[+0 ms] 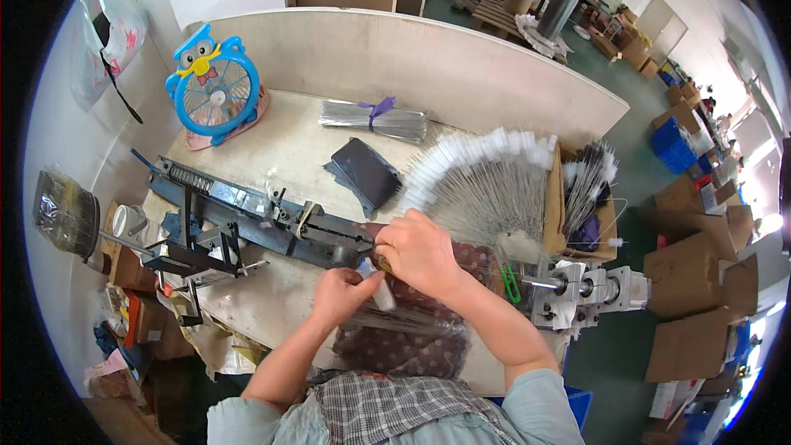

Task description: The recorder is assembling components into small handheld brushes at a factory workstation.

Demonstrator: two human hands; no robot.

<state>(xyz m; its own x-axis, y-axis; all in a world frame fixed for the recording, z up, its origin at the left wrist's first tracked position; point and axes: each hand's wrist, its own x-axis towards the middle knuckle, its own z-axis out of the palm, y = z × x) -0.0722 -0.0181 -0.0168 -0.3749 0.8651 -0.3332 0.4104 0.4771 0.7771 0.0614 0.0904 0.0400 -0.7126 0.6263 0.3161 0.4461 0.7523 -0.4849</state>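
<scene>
My left hand (344, 292) grips a bunch of thin metal wires (395, 317) that lies across a dark patterned cloth (404, 346) in front of me. My right hand (418, 251) is closed just above it, pinching something small at the end of a long dark-blue metal jig (247, 210). What sits between its fingers is hidden. Beyond my right hand, a fan of thin wire brushes with white fluffy tips (486, 177) is spread over the table (288, 144).
A blue owl-shaped fan (212, 86) stands at the back left. A tied bundle of wires (375, 119) and a dark phone case (367, 173) lie behind the jig. A grey motor unit (585, 288) sits at the right. A cardboard box of brushes (589, 198) stands beside it.
</scene>
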